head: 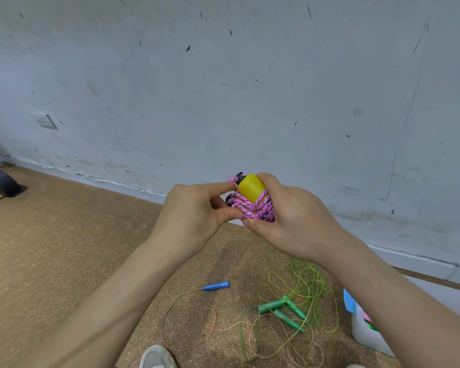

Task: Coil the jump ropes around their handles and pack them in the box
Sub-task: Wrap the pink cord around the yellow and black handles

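Observation:
A pink-and-black jump rope [252, 209] is coiled around its yellow handles [251, 187], held up in front of me. My right hand [290, 219] grips the coiled bundle from the right. My left hand [197, 213] pinches the rope at the bundle's left side with thumb and forefinger. On the cork floor below lie a green jump rope [311, 290] with green handles [284, 310], loose and tangled, and a thin orange-speckled rope [186, 325] with a blue handle [215, 286]. A white box [367, 335] stands at the lower right, partly hidden by my right forearm.
A scuffed grey wall [223, 88] runs along the floor's far edge. A dark wheel [2, 183] sits at the far left by the wall. A white shoe [157, 357] shows at the bottom edge.

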